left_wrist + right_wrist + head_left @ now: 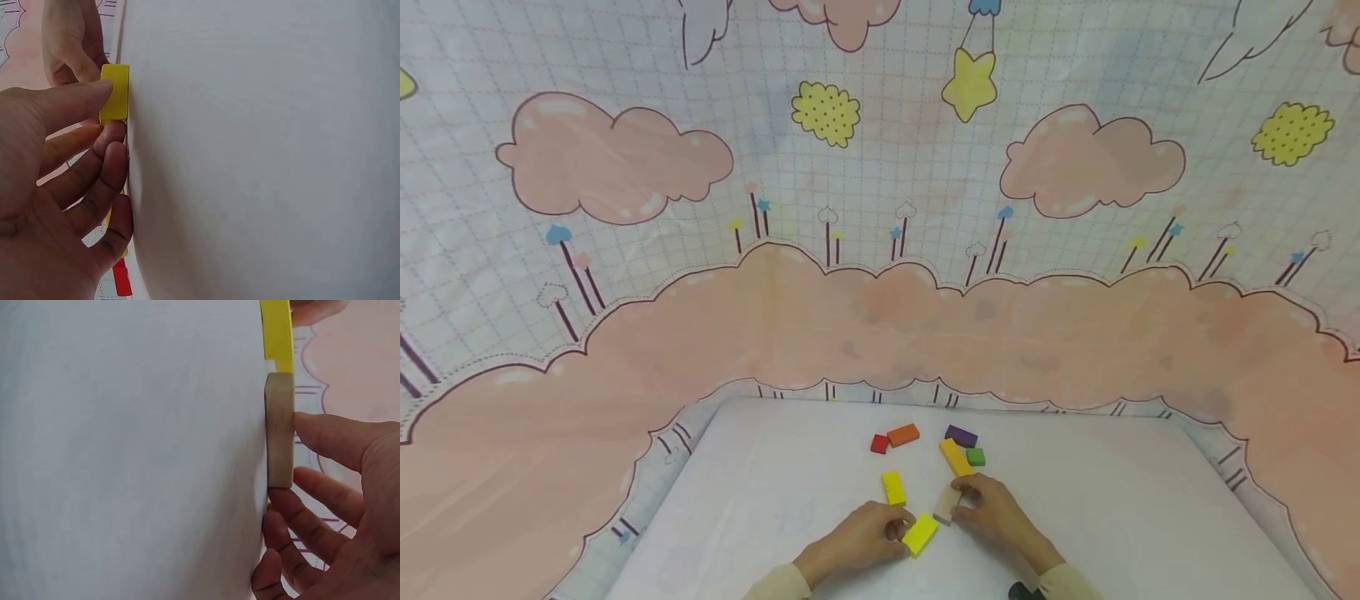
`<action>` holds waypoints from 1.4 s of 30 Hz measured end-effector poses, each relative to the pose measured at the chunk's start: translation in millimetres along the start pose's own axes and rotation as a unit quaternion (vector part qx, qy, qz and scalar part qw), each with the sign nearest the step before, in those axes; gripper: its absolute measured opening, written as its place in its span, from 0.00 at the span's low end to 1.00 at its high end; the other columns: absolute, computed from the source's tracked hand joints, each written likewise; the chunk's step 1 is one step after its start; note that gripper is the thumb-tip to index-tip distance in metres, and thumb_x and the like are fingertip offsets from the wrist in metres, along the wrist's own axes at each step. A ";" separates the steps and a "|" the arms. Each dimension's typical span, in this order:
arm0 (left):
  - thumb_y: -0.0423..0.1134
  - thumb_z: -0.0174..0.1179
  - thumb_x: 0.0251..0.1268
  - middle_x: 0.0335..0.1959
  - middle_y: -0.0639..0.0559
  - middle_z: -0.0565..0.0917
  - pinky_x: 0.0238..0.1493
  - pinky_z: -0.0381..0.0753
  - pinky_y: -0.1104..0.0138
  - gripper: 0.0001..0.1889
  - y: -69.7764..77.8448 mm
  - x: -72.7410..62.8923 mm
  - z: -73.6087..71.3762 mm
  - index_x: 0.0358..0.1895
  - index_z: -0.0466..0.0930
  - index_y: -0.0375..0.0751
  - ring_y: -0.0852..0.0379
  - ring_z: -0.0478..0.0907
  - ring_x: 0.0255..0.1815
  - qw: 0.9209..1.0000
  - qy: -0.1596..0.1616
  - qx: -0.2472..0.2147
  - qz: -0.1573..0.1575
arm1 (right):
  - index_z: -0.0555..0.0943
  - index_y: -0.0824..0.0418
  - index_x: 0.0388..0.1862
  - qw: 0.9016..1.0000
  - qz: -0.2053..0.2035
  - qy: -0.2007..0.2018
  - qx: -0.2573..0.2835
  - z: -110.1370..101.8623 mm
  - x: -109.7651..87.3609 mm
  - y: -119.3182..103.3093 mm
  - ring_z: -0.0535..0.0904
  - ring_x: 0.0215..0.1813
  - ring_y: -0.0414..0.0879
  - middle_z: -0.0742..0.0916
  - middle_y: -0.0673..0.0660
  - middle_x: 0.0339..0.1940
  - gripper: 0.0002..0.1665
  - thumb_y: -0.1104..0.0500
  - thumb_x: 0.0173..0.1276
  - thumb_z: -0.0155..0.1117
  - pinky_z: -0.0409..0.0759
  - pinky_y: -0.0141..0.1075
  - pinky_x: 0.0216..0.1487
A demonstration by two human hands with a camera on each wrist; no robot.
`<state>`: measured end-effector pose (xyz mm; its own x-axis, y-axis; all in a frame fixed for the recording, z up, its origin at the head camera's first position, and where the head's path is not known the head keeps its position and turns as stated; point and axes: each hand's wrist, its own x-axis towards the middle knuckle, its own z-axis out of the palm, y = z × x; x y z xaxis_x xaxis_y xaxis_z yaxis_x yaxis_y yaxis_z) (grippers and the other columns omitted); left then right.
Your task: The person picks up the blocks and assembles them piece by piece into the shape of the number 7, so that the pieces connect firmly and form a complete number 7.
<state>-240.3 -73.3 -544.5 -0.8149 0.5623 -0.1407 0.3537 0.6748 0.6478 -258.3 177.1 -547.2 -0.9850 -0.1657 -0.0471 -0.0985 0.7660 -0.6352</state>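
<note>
My left hand (863,535) pinches a bright yellow rectangular block (920,535) near the table's front. In the left wrist view the thumb lies on one face of this yellow block (115,94), with fingers beneath its lower end. To the right, my right hand (997,512) holds a plain wooden block (947,504) by its side and far end. The right wrist view has the thumb against the wooden block (280,431), whose near end sits close to the yellow one. A second yellow block (893,488) lies just beyond the left fingers.
Past the right fingertips lies an amber block (955,457), beside a green cube (976,457) and a purple block (961,436). A red block (879,444) and an orange block (903,435) lie farther left on the white table (760,475). A dark object (1024,592) shows by the right sleeve.
</note>
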 end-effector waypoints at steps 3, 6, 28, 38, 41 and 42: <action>0.43 0.70 0.59 0.29 0.67 0.77 0.38 0.73 0.75 0.18 1.6 0.0 0.6 0.53 0.83 0.53 0.69 0.71 0.31 1.000 0.002 0.006 0.001 | 0.83 0.56 0.53 1.000 0.000 0.003 -0.004 1.4 -0.3 -2.3 0.80 0.55 0.52 0.86 0.55 0.53 0.24 0.56 0.57 0.75 0.76 0.53 0.61; 0.43 0.70 0.59 0.29 0.67 0.77 0.37 0.73 0.75 0.18 3.2 0.0 1.2 0.53 0.83 0.53 0.69 0.71 0.31 1.000 0.004 0.007 0.003 | 0.83 0.57 0.52 1.000 -0.003 0.005 -0.011 3.3 0.3 -3.0 0.80 0.53 0.50 0.86 0.54 0.51 0.23 0.56 0.57 0.75 0.77 0.52 0.60; 0.48 0.70 0.58 0.29 0.65 0.74 0.35 0.69 0.73 0.22 8.0 5.4 6.0 0.57 0.82 0.53 0.68 0.68 0.31 0.999 0.007 0.037 -0.003 | 0.83 0.56 0.53 1.000 0.004 0.013 -0.021 7.4 1.2 -3.5 0.80 0.55 0.51 0.86 0.55 0.52 0.26 0.52 0.54 0.77 0.77 0.52 0.60; 0.55 0.68 0.58 0.30 0.65 0.71 0.35 0.66 0.71 0.27 9.1 9.7 8.5 0.63 0.78 0.59 0.67 0.66 0.31 0.996 -0.010 0.087 0.002 | 0.83 0.57 0.54 1.000 0.008 0.000 -0.004 3.6 0.6 -3.2 0.79 0.59 0.56 0.85 0.58 0.56 0.29 0.51 0.53 0.78 0.75 0.54 0.62; 0.56 0.67 0.58 0.32 0.66 0.71 0.36 0.65 0.71 0.28 9.7 9.3 8.7 0.64 0.77 0.60 0.67 0.65 0.32 0.995 -0.014 0.102 0.000 | 0.83 0.57 0.54 1.000 0.004 -0.002 -0.005 4.3 1.0 -2.7 0.79 0.59 0.55 0.85 0.58 0.56 0.29 0.51 0.53 0.78 0.75 0.54 0.62; 0.56 0.67 0.58 0.32 0.66 0.71 0.36 0.65 0.71 0.29 9.9 9.0 8.6 0.64 0.76 0.60 0.67 0.65 0.32 0.995 -0.015 0.102 -0.002 | 0.83 0.56 0.54 1.000 0.003 -0.003 -0.005 4.6 1.2 -2.5 0.79 0.59 0.55 0.85 0.58 0.56 0.29 0.50 0.53 0.78 0.75 0.54 0.62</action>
<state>-240.2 -57.4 -545.8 -0.8030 0.5720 -0.1670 0.4393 0.7576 0.4827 -258.5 172.1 -549.2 -0.9848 -0.1646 -0.0558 -0.0938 0.7733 -0.6271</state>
